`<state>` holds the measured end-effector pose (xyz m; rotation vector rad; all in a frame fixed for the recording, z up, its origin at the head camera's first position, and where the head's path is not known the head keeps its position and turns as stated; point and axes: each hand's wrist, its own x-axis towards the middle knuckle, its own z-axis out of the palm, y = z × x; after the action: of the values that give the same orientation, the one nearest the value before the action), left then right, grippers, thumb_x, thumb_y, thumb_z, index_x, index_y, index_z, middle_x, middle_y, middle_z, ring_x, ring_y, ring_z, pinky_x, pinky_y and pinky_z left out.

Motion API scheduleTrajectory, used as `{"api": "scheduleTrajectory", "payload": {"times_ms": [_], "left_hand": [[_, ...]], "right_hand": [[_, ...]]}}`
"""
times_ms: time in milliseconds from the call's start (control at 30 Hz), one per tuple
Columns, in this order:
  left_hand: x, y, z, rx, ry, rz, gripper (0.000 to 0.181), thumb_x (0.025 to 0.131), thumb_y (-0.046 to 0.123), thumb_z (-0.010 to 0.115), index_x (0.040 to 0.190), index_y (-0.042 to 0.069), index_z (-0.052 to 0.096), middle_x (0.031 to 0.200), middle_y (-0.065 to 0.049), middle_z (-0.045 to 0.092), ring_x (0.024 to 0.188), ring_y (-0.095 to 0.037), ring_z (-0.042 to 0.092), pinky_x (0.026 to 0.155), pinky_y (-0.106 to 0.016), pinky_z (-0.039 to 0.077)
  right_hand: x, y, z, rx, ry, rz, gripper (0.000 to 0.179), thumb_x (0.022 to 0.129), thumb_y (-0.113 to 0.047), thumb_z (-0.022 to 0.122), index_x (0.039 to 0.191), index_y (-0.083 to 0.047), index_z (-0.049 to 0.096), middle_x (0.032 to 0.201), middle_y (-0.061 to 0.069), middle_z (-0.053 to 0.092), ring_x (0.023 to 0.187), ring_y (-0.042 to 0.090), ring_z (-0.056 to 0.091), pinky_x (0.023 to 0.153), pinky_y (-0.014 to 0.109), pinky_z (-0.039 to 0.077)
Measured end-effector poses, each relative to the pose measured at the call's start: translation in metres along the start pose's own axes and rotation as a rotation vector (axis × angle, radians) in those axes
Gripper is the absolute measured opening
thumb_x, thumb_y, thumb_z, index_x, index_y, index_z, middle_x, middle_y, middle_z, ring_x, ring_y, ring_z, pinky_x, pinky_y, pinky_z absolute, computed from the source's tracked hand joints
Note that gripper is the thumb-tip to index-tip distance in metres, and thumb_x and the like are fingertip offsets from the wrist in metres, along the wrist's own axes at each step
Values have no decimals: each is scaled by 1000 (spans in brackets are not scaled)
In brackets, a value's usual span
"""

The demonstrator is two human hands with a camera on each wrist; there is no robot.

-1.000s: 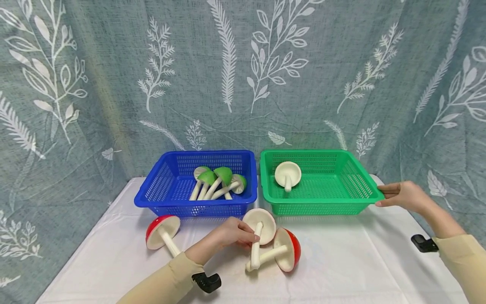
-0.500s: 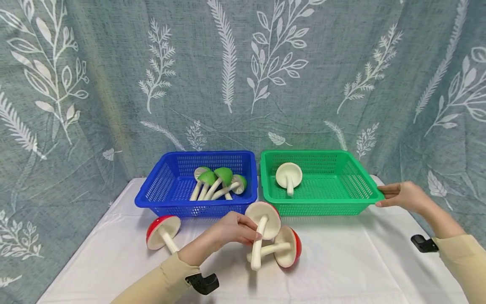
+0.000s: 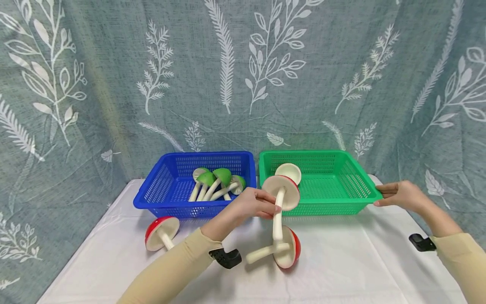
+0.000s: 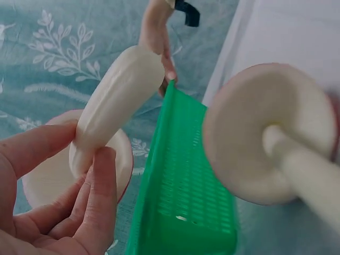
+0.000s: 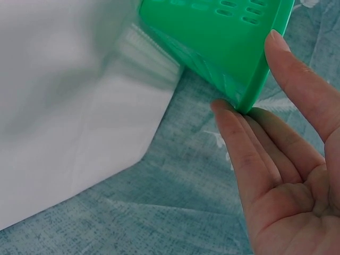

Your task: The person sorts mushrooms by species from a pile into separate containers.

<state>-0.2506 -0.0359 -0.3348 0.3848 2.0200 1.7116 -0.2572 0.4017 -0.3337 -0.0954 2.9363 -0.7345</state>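
Observation:
My left hand (image 3: 256, 203) pinches the stem of a red-capped toy mushroom (image 3: 282, 192) between thumb and fingers. In the head view this mushroom hangs cap up over the near left edge of the green basket (image 3: 322, 208). Below it, a second red mushroom (image 3: 291, 249) lies on its side on the white cloth; the left wrist view shows a mushroom cap (image 4: 239, 138) close by. My right hand (image 3: 403, 196) holds the green basket's near right corner, thumb and fingertips at the rim (image 5: 257, 82). Inside that basket, a pale mushroom cap (image 3: 290, 171) is partly hidden.
A blue basket (image 3: 197, 206) stands left of the green one and holds several green-capped mushrooms (image 3: 222, 175). Another red mushroom (image 3: 161, 232) lies in front of it, its stem partly behind my left forearm. A patterned grey-green curtain (image 3: 243, 76) hangs behind both baskets.
My left hand has lifted the red mushroom off the cloth and carried it right and forward to the green basket's edge. The right hand has stayed at the basket corner.

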Motion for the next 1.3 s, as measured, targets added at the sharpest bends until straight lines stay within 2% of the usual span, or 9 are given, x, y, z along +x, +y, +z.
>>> {"api": "scheduleTrajectory", "payload": {"times_ms": [267, 433, 700, 800, 900, 1000, 1100, 1167, 1300], "left_hand": [[39, 20, 6, -70, 58, -32, 29, 82, 7, 74, 109, 0, 68, 98, -13, 70, 77, -16, 70, 82, -37, 56], [61, 26, 6, -113, 82, -48, 31, 83, 6, 72, 112, -1, 67, 101, -17, 71, 80, -18, 71, 83, -37, 56], [90, 30, 9, -183, 127, -60, 33, 82, 4, 72, 113, -2, 66, 101, -21, 70, 73, -15, 69, 88, -39, 54], [102, 31, 13, -182, 156, -51, 34, 83, 5, 72, 115, -3, 66, 105, -22, 69, 79, -19, 71, 84, -36, 56], [111, 29, 16, -166, 164, -41, 36, 85, 7, 71, 119, -1, 64, 112, -20, 67, 94, -24, 70, 82, -31, 56], [115, 24, 17, -131, 122, -12, 44, 87, 9, 68, 129, 0, 57, 126, -18, 61, 109, -26, 64, 90, -32, 53], [112, 18, 13, -120, 82, 19, 48, 89, 10, 66, 133, 0, 53, 134, -16, 55, 116, -27, 60, 99, -35, 48], [107, 15, 10, -118, 79, 32, 47, 89, 10, 66, 133, 1, 53, 133, -16, 55, 116, -27, 60, 100, -36, 47], [96, 11, 3, -95, 86, 43, 41, 89, 13, 67, 127, 3, 58, 123, -15, 62, 114, -26, 62, 95, -29, 50]], "right_hand": [[0, 0, -1, 1, -2, 3, 89, 74, -50, 76, 134, 9, 47, 118, 28, 61, 108, 43, 60, 84, 54, 50], [0, -2, 0, 9, 2, 2, 88, 74, -49, 77, 133, 9, 48, 116, 28, 63, 107, 42, 61, 84, 54, 51], [0, -1, 0, 10, 4, 3, 89, 73, -50, 77, 133, 9, 48, 115, 27, 63, 107, 42, 61, 85, 54, 50], [0, 0, 0, 12, 5, -1, 90, 73, -50, 77, 133, 10, 48, 115, 27, 63, 106, 42, 61, 84, 55, 50], [1, -1, 0, 14, 5, -2, 90, 73, -51, 77, 133, 9, 48, 115, 27, 63, 106, 42, 61, 84, 54, 50], [1, -1, 1, 16, 4, 1, 90, 73, -51, 77, 133, 9, 47, 116, 27, 63, 107, 42, 61, 84, 54, 50], [1, -1, 2, 21, -2, 4, 90, 74, -50, 76, 134, 9, 46, 119, 28, 61, 108, 42, 60, 84, 54, 50], [1, -1, 2, 24, -7, 9, 90, 75, -50, 76, 135, 9, 45, 121, 29, 59, 109, 43, 59, 84, 53, 51], [0, 0, 0, 16, -2, 11, 89, 75, -50, 76, 135, 10, 45, 121, 29, 59, 109, 43, 59, 84, 53, 51]]}}
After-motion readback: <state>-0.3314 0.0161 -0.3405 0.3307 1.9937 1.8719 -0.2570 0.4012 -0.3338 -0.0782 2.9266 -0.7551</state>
